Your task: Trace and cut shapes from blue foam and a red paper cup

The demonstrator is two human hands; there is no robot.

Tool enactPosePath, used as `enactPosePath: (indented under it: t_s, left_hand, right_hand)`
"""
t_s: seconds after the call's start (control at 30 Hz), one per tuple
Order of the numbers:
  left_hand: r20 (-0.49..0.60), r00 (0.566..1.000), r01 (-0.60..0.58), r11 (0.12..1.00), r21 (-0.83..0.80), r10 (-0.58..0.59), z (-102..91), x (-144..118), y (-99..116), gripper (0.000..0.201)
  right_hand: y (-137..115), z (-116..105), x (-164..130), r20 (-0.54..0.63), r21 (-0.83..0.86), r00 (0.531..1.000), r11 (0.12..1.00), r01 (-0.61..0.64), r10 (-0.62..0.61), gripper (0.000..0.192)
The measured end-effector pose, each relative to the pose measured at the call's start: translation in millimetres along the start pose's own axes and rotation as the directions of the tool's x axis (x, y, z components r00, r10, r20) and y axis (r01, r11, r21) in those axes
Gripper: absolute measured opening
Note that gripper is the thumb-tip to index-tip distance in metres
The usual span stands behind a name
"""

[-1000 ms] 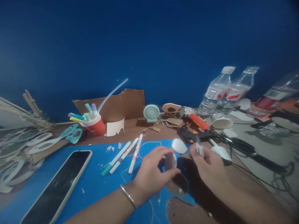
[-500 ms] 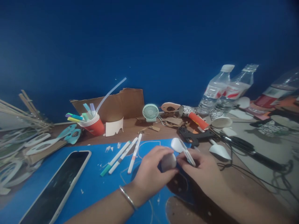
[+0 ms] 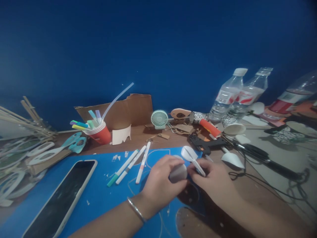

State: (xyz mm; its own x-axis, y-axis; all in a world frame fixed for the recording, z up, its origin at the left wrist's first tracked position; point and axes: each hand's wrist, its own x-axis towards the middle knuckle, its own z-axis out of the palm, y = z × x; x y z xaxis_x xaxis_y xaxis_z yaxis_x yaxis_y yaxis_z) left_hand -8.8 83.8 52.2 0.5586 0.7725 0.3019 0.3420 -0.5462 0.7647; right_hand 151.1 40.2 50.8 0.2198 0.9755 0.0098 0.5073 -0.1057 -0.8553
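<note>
My left hand (image 3: 160, 181) grips a small white rounded paper piece (image 3: 178, 172) over the blue sheet (image 3: 99, 191). Touching that piece from the right, my right hand (image 3: 214, 180) holds a thin white pen-like tool (image 3: 198, 167) between thumb and fingers. A white oval cutout (image 3: 187, 153) lies just beyond the fingertips. Three white markers (image 3: 131, 165) lie left of my left hand.
A phone (image 3: 61, 195) lies face up at front left. A red cup of markers (image 3: 100, 132), cardboard (image 3: 123, 110), a small fan (image 3: 159, 119), a black glue gun (image 3: 206, 144) with cables, water bottles (image 3: 230, 96) and paper cutouts (image 3: 37, 153) crowd the table.
My right hand moved left with the tool, from apart to meeting the white piece in my left hand. The left hand turned the piece slightly.
</note>
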Motion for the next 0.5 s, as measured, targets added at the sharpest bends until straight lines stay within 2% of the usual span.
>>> enactPosePath:
  t_s: [0.17, 0.37, 0.5]
  left_hand:
    - [-0.004, 1.000, -0.013, 1.000, -0.002, 0.013, -0.2, -0.1, 1.0, 0.038]
    - [-0.027, 1.000, 0.005, 1.000, -0.008, -0.005, -0.2, 0.1, 1.2, 0.034]
    - [-0.026, 1.000, 0.009, 1.000, 0.001, -0.009, 0.0, 0.3, 0.2, 0.036]
  right_hand:
    - [-0.9, -1.0, 1.1, 0.031, 0.045, 0.999, 0.999, -0.024, 0.022, 0.010]
    - [0.3, -0.2, 1.5, 0.119, 0.277, 0.988, 0.952, -0.127, 0.097, 0.017]
    - [-0.1, 0.3, 2.4, 0.132, 0.270, 0.980, 0.945, -0.182, 0.151, 0.015]
